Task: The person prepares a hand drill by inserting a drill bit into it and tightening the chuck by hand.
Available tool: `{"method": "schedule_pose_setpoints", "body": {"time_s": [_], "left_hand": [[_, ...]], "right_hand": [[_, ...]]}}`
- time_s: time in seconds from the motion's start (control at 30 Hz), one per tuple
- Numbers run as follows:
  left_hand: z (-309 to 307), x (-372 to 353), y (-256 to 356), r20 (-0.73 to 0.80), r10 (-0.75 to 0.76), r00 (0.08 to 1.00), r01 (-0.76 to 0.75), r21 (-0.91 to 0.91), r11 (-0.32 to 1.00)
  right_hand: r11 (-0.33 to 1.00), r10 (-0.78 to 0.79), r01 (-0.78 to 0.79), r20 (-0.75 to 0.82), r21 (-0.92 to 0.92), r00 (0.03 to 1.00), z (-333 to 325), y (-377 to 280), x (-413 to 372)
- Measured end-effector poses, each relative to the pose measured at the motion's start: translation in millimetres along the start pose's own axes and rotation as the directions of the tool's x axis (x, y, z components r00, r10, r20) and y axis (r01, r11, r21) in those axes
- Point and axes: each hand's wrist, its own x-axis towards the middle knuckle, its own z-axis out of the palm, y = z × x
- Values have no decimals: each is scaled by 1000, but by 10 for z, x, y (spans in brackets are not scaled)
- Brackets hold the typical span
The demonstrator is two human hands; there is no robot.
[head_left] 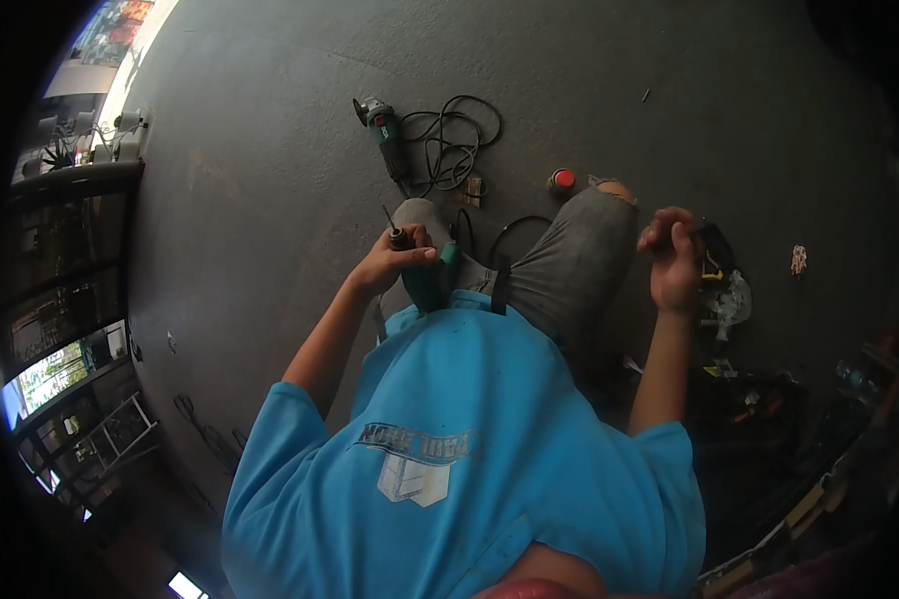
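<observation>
My left hand [400, 262] is wrapped around the front of a green corded power drill [426, 290], just behind its chuck. The drill rests by my left thigh, and a thin drill bit [389, 216] points forward from the chuck. My right hand [672, 258] is raised beside my right knee, its fingers loosely curled and the thumb apart. Nothing shows between those fingers. On the floor ahead of my left knee lies a green angle grinder [386, 135] with its black cord [456, 150] coiled beside it.
A red-topped round container [561, 181] stands near my right knee. A small piece of wood [468, 192] lies by the grinder cord. To my right are a clear plastic bag [734, 302], a crumpled bundle [798, 261] and a dark cluttered area. A metal ladder [118, 436] is at left.
</observation>
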Motion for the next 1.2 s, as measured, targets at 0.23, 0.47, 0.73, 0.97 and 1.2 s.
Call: {"method": "schedule_pose_setpoints", "body": {"time_s": [0.23,0.47,0.73,0.97,1.2], "left_hand": [[12,-92,-143,60,77,995,-83,119,989],[-6,-345,-61,114,220,969,-176,-312,934],[110,-462,-410,-129,386,913,-396,-56,917],[94,-489,-442,-45,426,904,-408,210,889],[182,-557,-264,51,368,928,-324,595,736]], "right_hand": [[937,84,132,574,-323,815,1524,437,451],[733,654,-667,411,-136,635,1915,1084,80],[510,853,-855,187,-99,487,2033,1062,-108],[457,889,-851,175,-259,423,2015,1014,49],[162,961,-932,267,-323,75,1954,869,206]]}}
